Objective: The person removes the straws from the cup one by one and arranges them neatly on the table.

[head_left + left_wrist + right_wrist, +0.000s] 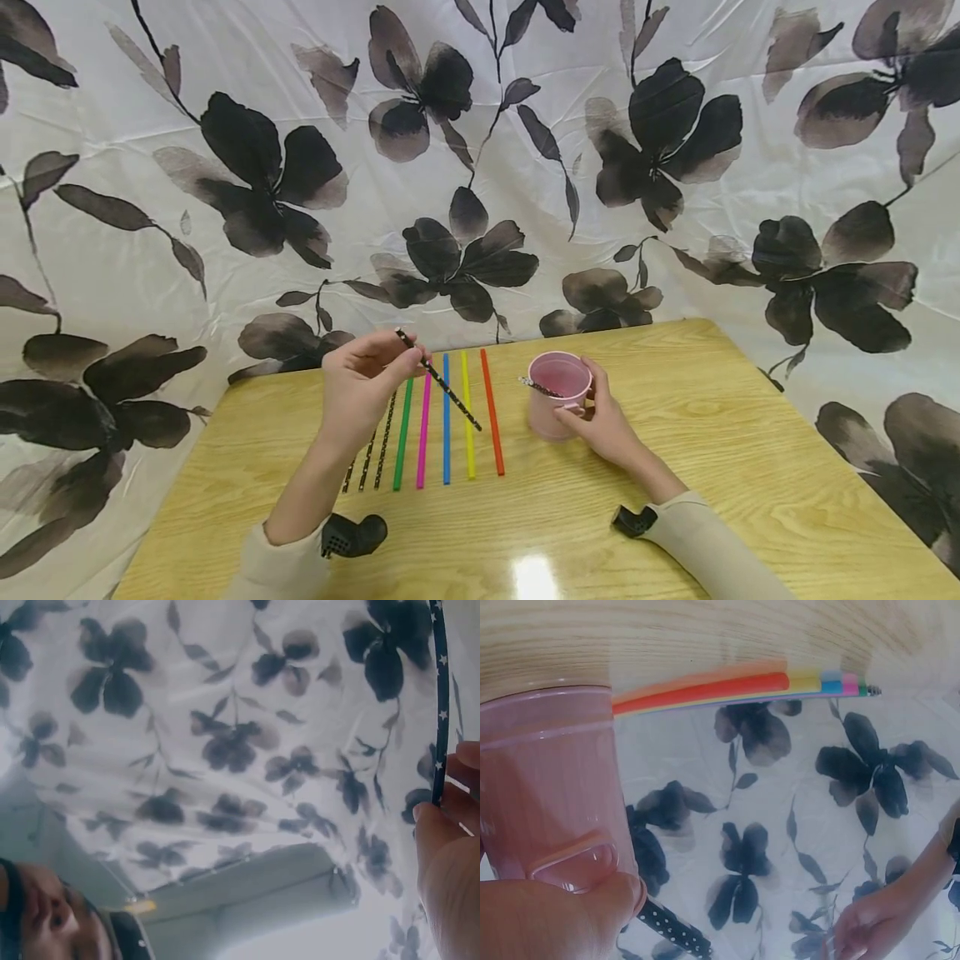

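Observation:
Between thumb and fingers my left hand pinches a black straw with white stars, held aslant above the row of straws in the head view. Toward the right of the row stands a pink cup with a small handle. My right hand grips this cup at its right side, thumb near the handle. A black straw with white dots leans in the cup and sticks out over its rim. On the table lie a red straw, a yellow straw and a blue straw.
Left of these lie a magenta straw, a green straw and several black patterned straws, partly behind my left hand. The wooden table meets a floral cloth at its back edge.

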`<state>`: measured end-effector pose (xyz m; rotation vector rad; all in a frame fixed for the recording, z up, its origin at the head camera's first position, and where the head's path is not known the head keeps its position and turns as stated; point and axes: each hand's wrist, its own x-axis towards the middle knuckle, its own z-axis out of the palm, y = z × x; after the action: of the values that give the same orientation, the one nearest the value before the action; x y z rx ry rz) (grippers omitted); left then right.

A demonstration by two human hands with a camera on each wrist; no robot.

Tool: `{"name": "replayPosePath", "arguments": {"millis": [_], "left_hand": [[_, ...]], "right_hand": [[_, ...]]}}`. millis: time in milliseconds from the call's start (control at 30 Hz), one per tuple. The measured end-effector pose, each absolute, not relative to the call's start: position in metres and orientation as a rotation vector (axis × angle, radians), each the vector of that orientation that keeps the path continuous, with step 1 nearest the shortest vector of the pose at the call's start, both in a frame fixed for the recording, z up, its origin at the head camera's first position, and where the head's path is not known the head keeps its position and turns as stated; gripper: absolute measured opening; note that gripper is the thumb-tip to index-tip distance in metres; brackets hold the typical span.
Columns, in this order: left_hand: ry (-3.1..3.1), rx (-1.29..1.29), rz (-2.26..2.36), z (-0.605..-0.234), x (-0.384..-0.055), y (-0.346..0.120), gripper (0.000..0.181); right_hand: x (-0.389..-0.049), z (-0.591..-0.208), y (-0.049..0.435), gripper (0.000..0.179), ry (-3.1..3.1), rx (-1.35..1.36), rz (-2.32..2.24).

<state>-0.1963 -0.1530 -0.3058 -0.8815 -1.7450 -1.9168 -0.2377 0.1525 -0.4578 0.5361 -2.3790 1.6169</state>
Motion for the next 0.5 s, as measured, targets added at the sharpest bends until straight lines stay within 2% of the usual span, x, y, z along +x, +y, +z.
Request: {"name": "replayPosePath", "arguments": {"millis": [333,500], "left_hand": [[-2.013,-0.722,-1.952,-0.322,-0.185,-0.201,0.016],[-2.192,-0.500,-2.004,-0.340,-0.179,-0.223,0.025]], "right_hand": [[-0.239,-0.457,0.153,0.086,-2.370,0.558,1.620],[-0.238,-0.457,0.153,0.085,-2.374,0.573,1.620]]}}
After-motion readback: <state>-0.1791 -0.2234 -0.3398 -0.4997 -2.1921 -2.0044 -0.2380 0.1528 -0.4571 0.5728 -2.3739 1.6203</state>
